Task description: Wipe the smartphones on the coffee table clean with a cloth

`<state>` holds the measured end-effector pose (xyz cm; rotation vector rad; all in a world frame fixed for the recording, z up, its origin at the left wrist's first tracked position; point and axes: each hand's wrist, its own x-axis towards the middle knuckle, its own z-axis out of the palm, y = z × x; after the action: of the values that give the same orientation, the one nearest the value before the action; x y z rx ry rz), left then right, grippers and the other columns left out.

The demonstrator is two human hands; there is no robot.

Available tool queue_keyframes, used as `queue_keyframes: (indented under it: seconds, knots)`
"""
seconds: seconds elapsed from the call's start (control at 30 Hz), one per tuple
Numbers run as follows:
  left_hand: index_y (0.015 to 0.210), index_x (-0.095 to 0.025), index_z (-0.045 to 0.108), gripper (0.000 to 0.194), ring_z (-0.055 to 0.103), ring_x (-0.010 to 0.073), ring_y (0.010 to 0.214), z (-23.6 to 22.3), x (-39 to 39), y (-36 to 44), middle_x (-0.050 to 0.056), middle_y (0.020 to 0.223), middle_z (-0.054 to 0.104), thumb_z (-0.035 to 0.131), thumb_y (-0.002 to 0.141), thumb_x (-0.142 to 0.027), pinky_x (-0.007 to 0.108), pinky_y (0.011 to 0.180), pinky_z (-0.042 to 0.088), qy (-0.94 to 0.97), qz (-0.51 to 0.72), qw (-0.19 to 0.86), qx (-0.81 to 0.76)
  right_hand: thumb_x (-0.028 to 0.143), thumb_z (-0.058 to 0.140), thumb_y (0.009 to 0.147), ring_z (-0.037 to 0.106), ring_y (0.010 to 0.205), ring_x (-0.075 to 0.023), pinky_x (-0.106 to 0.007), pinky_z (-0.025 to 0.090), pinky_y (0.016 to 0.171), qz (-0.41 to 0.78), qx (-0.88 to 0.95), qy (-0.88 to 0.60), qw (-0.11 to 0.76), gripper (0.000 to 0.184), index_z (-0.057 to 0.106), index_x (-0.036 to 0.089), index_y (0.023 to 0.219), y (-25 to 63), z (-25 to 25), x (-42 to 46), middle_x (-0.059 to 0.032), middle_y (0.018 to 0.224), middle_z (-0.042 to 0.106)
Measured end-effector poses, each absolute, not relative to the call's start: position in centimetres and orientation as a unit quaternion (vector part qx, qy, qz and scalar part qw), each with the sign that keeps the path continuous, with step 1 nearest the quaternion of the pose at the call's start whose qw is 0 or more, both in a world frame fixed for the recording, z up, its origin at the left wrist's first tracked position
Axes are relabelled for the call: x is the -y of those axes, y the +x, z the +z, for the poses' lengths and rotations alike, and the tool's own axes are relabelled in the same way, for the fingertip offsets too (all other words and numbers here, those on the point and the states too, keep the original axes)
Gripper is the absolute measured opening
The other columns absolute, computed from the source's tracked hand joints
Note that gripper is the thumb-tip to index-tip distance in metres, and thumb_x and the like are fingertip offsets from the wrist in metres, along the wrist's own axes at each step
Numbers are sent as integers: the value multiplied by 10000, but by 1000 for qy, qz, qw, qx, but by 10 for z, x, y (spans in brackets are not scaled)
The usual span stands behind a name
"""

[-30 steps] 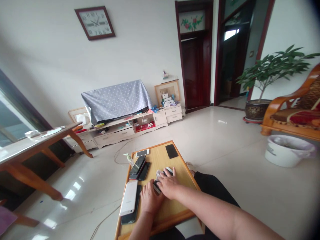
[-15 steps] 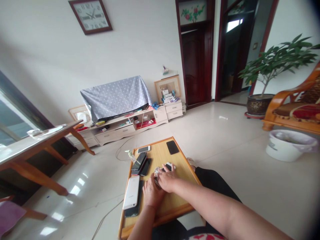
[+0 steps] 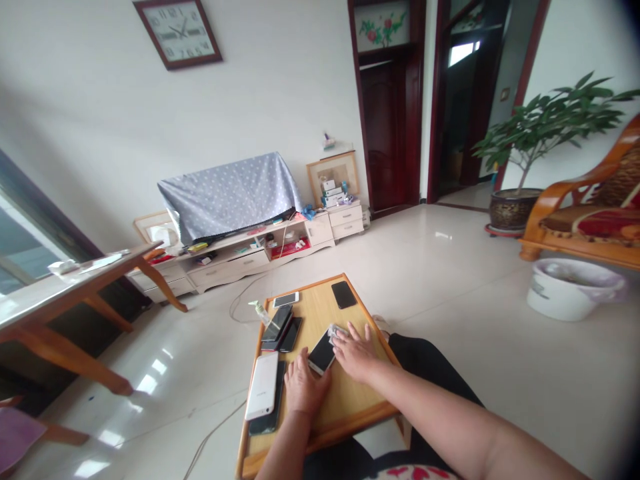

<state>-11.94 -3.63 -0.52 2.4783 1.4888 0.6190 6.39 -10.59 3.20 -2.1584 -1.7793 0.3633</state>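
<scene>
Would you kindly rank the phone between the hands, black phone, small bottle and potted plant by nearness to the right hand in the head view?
Nearest the right hand:
1. Phone, between the hands
2. Black phone, far right table corner
3. Small bottle, far left table corner
4. Potted plant, right, beyond the table

White walls rise around a glossy pale tile floor (image 3: 450, 280) that reflects window light. A square wall clock (image 3: 177, 33) hangs on the far wall, and a low cream TV cabinet (image 3: 230, 263) stands below it, near a dark red wooden door (image 3: 385, 133). A wooden table (image 3: 50, 300) stands left by a window (image 3: 20, 240); a potted plant (image 3: 515, 208) and wooden armchair (image 3: 575, 227) sit right.
</scene>
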Motion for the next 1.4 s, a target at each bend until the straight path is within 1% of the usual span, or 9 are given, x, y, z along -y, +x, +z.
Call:
queue_keyframes:
  seconds: [0.27,0.5,0.7,0.8,0.87,0.97,1.03,1.23,1.4]
  knots:
    - [1371,-214,448,585,523,287,1276,0,36,-121,106,1361,603,607,822,-334,410,1065,362,831,169,112,-518,478,194,1054,164,1533,-307,-682,-122,1156,115,698,-672,220,526,504,344,1457,25,20,118,-17,1561,460]
    - [1332,-222,494,597,531,292,1248,7,40,-119,103,1303,621,648,805,-457,405,1062,362,835,179,98,-511,489,239,1045,81,1543,-341,-699,-124,1139,110,589,-778,189,531,518,304,1457,61,26,107,-52,1594,402]
    - [1417,-246,456,631,521,284,1231,8,40,-121,86,1329,607,621,817,-349,404,1030,371,838,164,103,-511,469,253,1052,254,1504,-323,-687,-94,1156,110,678,-687,238,481,575,344,1388,28,18,118,-21,1528,504]
    - [1410,-319,491,603,516,283,1239,12,40,-122,66,1356,589,631,830,-410,402,1014,375,847,154,107,-497,310,361,1010,373,1448,-303,-632,-13,1195,111,685,-671,261,399,671,330,1260,26,22,115,2,1414,620]
    - [1352,-349,559,534,515,285,1240,15,41,-123,57,1356,589,630,839,-476,403,1007,375,854,146,106,-488,235,421,958,486,1365,-261,-518,140,1212,122,665,-681,282,382,712,317,1192,32,27,110,1,1319,686]
    - [1292,-361,622,453,515,283,1237,16,42,-122,51,1351,594,605,862,-503,407,999,375,861,144,97,-479,250,431,949,623,1185,-218,-357,387,1074,133,624,-704,314,382,710,300,1206,39,32,100,-24,1206,736]
    - [1283,-369,634,438,515,285,1231,16,42,-122,47,1347,598,596,871,-512,414,997,376,863,149,90,-474,297,401,974,667,1084,-209,-314,466,953,135,601,-718,324,400,669,290,1271,41,35,94,-34,1167,744]
    - [1265,-374,652,417,514,279,1237,12,40,-122,36,1353,595,622,858,-461,401,999,388,865,152,83,-471,323,358,1004,651,1109,-182,-279,483,922,141,555,-745,342,428,575,283,1371,49,36,72,-16,1274,696]
    - [1284,-369,638,452,509,286,1254,11,39,-123,41,1361,591,636,841,-455,412,1008,385,864,153,87,-472,257,417,948,546,1290,-263,-373,416,1058,117,538,-775,311,500,522,185,1431,64,34,65,-124,1450,565]
